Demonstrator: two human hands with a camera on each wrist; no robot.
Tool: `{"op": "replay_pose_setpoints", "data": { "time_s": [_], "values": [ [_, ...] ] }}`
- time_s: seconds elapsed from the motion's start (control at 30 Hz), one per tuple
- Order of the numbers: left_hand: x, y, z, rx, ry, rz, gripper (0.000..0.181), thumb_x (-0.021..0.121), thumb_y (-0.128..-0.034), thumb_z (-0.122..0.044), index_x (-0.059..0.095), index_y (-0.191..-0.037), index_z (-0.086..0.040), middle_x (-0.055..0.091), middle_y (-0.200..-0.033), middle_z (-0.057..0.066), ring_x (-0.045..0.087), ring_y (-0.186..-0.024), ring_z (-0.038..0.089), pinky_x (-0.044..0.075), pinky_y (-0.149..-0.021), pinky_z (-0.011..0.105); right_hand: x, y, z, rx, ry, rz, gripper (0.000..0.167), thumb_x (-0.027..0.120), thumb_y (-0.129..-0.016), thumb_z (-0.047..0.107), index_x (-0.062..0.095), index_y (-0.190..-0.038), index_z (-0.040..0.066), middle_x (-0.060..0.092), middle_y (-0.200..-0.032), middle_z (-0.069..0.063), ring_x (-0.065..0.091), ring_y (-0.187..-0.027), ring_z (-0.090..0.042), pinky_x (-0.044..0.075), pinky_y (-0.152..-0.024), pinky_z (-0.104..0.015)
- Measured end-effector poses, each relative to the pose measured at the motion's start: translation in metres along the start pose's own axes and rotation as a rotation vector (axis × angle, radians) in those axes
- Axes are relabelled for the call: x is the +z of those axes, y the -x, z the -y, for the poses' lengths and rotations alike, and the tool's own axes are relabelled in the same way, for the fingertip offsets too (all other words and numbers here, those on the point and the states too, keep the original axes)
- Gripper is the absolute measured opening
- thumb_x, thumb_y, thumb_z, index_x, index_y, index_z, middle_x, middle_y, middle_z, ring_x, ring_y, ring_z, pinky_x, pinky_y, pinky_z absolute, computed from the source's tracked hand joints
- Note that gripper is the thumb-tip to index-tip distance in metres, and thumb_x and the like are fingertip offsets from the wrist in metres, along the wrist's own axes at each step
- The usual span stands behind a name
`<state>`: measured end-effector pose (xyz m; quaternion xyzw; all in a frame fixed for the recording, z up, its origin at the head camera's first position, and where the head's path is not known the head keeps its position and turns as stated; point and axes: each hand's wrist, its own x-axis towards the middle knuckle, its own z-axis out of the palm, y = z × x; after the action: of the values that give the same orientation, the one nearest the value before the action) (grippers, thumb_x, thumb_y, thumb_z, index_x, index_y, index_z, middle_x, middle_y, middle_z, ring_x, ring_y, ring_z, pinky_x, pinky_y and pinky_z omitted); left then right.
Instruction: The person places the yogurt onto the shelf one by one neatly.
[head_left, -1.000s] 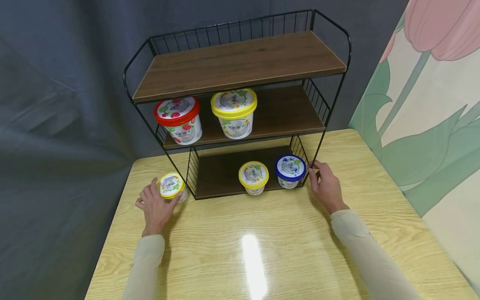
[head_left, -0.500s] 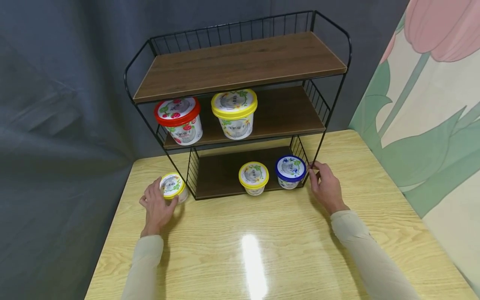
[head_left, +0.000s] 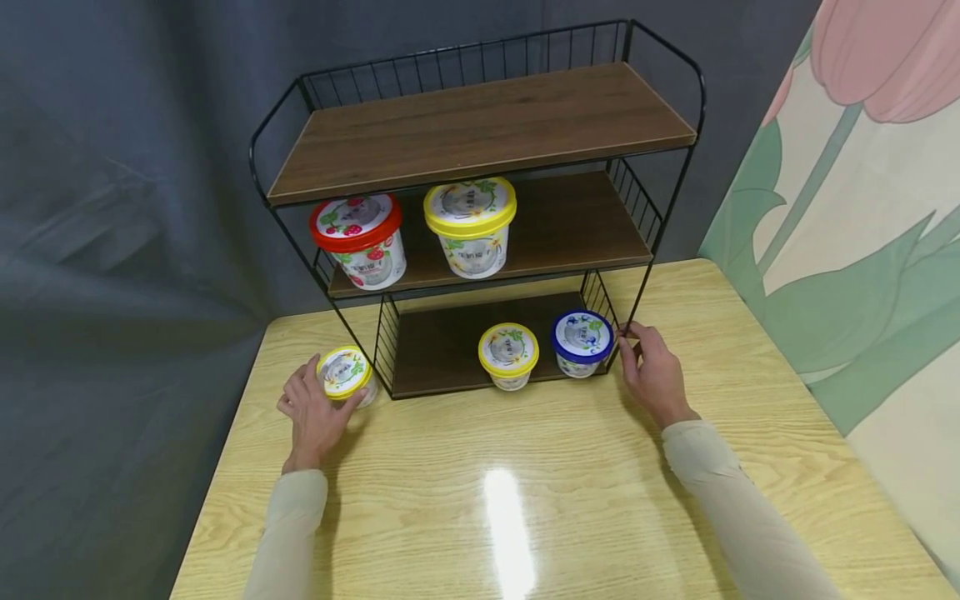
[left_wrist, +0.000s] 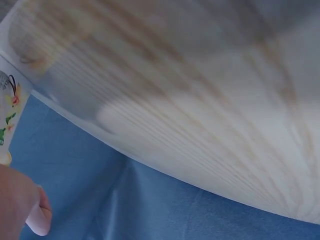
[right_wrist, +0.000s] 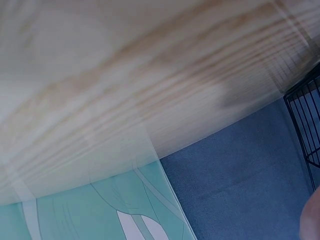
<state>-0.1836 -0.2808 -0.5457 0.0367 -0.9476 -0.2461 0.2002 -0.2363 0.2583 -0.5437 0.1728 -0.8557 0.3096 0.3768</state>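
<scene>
On the table left of the rack stands a small white tub with a yellow lid [head_left: 344, 369]; the left wrist view shows part of its printed side [left_wrist: 11, 102]. My left hand [head_left: 315, 415] holds it, thumb at the front and fingers along the left side. My right hand [head_left: 654, 375] pinches the lower right front post of the black wire rack [head_left: 480, 125]. A small yellow-lidded tub [head_left: 508, 348] and a blue-lidded tub [head_left: 582, 335] sit on the bottom shelf. Larger tubs with a red lid [head_left: 356, 221] and a yellow lid [head_left: 469, 208] stand on the middle shelf.
The rack has brown wooden shelves and wire side rails. A light wood table [head_left: 420, 483] extends in front of it. Behind hangs a dark cloth [head_left: 150, 250], and a flower-patterned panel [head_left: 862, 250] borders the right side.
My left fingers and thumb have shifted slightly around the yellow-lidded tub, loosening a little and then coming back against it. The right hand stays at the rack post.
</scene>
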Motion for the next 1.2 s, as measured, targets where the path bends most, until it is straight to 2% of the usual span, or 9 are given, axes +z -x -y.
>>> {"op": "replay_pose_setpoints", "data": {
  "time_s": [0.13,0.23,0.4,0.6,0.8,1.0,1.2],
  "values": [
    [-0.002,0.000,0.003,0.055,0.017,0.008,0.092,0.066,-0.0842,-0.044,0.019,-0.155,-0.008,0.028,-0.148,0.029,0.022,-0.135,0.045,0.012,-0.097,0.064,-0.001,0.000,0.000,-0.009,0.000,0.001,0.027,0.066,-0.090,-0.004,0.061,-0.116,-0.005,0.066,-0.103,-0.016,0.060,-0.069,-0.019,0.046,-0.052,-0.030],
    [-0.004,0.000,0.004,0.071,0.014,0.022,0.090,0.063,-0.0851,-0.039,0.018,-0.156,-0.009,0.032,-0.148,0.029,0.025,-0.135,0.046,0.012,-0.098,0.066,-0.001,0.000,0.001,-0.015,-0.004,0.002,0.028,0.066,-0.090,-0.004,0.060,-0.117,-0.005,0.066,-0.104,-0.017,0.060,-0.069,-0.021,0.048,-0.052,-0.034],
    [-0.003,0.001,0.003,0.056,-0.003,0.032,0.093,0.066,-0.0847,-0.042,0.019,-0.157,-0.008,0.038,-0.142,0.029,0.030,-0.130,0.046,0.013,-0.098,0.065,0.000,-0.001,0.000,-0.017,-0.008,0.003,0.027,0.065,-0.090,-0.004,0.061,-0.117,-0.005,0.066,-0.104,-0.017,0.061,-0.070,-0.021,0.050,-0.055,-0.038],
    [-0.002,0.000,0.001,0.000,-0.030,0.023,0.107,0.075,-0.0778,-0.056,0.019,-0.156,-0.009,0.038,-0.133,0.030,0.030,-0.121,0.046,0.013,-0.097,0.065,0.000,-0.001,0.000,-0.015,-0.013,0.000,0.027,0.065,-0.090,-0.004,0.061,-0.117,-0.005,0.067,-0.105,-0.016,0.061,-0.070,-0.020,0.050,-0.055,-0.039],
    [-0.005,0.000,0.005,-0.040,0.029,0.051,0.109,0.079,-0.0763,-0.053,0.020,-0.156,-0.007,0.032,-0.143,0.029,0.025,-0.128,0.045,0.011,-0.099,0.062,-0.001,0.000,0.000,-0.005,-0.002,0.012,0.027,0.064,-0.091,-0.003,0.061,-0.118,-0.005,0.066,-0.105,-0.016,0.061,-0.071,-0.021,0.051,-0.056,-0.038],
    [-0.005,-0.001,0.011,-0.010,0.050,0.074,0.098,0.077,-0.0776,-0.055,0.032,-0.150,-0.005,0.035,-0.146,0.025,0.028,-0.129,0.042,0.013,-0.098,0.059,-0.001,0.001,-0.001,-0.005,0.003,0.013,0.028,0.064,-0.091,-0.003,0.060,-0.118,-0.004,0.066,-0.105,-0.017,0.061,-0.070,-0.022,0.050,-0.055,-0.036],
    [-0.005,-0.002,0.008,0.013,0.022,0.064,0.090,0.075,-0.0779,-0.055,0.040,-0.143,-0.004,0.041,-0.140,0.024,0.032,-0.124,0.041,0.014,-0.096,0.060,-0.001,0.000,-0.001,-0.003,-0.001,0.022,0.027,0.064,-0.092,-0.003,0.060,-0.118,-0.005,0.066,-0.106,-0.017,0.061,-0.071,-0.021,0.051,-0.054,-0.039]
  ]
}}
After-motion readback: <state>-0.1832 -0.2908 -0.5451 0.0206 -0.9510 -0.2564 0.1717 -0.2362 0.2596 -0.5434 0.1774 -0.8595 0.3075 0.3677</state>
